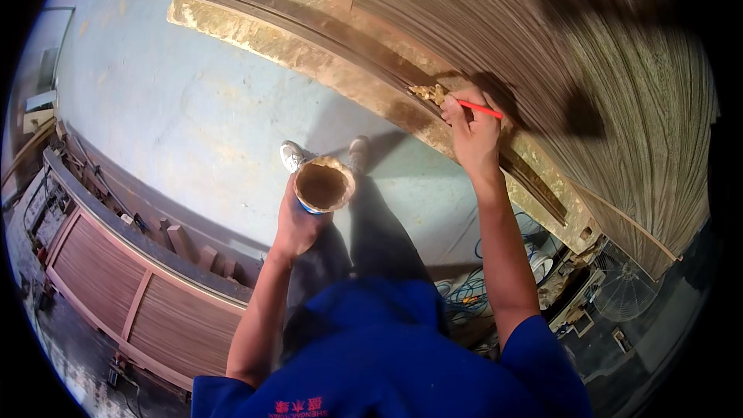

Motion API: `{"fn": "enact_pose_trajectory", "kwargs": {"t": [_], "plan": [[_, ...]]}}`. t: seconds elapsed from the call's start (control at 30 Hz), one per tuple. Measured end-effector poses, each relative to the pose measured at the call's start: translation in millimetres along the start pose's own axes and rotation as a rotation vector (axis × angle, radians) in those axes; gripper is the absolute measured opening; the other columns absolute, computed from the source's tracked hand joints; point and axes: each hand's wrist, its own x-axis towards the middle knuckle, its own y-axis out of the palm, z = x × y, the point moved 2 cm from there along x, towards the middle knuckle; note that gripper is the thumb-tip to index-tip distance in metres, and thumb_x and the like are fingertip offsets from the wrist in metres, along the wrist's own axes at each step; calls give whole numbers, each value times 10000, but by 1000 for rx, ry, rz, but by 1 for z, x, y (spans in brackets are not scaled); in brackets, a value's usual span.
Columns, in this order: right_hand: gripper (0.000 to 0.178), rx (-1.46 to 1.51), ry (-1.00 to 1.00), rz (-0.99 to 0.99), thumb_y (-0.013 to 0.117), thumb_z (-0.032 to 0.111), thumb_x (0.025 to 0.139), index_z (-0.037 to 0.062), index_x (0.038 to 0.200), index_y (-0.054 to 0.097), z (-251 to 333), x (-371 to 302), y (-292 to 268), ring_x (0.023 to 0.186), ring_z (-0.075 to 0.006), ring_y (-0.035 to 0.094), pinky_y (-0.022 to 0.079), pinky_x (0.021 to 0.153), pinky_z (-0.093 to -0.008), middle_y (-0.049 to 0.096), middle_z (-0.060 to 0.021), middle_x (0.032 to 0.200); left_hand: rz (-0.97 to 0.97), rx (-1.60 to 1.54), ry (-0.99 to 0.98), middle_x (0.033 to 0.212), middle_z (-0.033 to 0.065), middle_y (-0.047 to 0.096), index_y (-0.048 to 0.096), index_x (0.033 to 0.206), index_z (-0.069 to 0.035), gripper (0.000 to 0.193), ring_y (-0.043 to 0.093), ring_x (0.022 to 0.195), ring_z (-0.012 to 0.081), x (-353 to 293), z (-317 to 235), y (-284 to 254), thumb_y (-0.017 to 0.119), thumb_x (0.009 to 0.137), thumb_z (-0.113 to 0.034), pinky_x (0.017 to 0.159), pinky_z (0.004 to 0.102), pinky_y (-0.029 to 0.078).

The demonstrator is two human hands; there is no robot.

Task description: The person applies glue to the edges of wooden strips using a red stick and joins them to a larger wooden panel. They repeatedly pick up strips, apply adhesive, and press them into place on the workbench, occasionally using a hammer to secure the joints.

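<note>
My left hand (296, 220) is wrapped round a small tub (346, 178) with a crusted rim and a bit of blue on its side. Dark brown stuff shows inside the tub, and I hold it over my feet. In my right hand (474, 133) is a red-handled brush (481, 109), its working end caked with lumpy tan material. That end is at a long, dark, grooved wooden strip (325, 45) lying along the near edge of a stained workbench (255, 36). Whether the brush touches the strip, I cannot tell.
A large wood-grain panel (495, 23) takes up the right of the bench. Framed brown panels (182, 302) stand at the lower left, with wood offcuts (179, 241) beside them. Cables (464, 298) and a wire fan guard (625, 286) lie at the lower right.
</note>
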Motion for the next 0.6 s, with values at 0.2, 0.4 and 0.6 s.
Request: {"fn": "enact_pose_trajectory", "kwargs": {"t": [0.2,0.4,0.6], "plan": [[23,146,17,-127,633,-6,994,-15,1014,627,-3,-34,-5,822,-85,656,538,751,-269,701,-66,916,34,-9,12,1286,115,633,506,1401,-32,610,607,1200,221,7,7,8,716,830,-5,1046,347,460],[111,30,-150,-192,686,-55,922,-15,1011,632,-7,-65,9,799,-229,695,549,704,-328,699,-162,908,86,-10,-2,1265,118,638,504,1397,-23,628,613,1175,217,12,4,21,716,807,8,1018,342,476],[114,-62,-328,-144,637,-94,915,-12,994,624,5,-73,15,802,-333,673,547,696,-376,675,-179,929,92,7,-3,1269,74,650,539,1370,-22,619,615,1175,181,15,-6,34,773,796,-9,1037,337,476]]}}
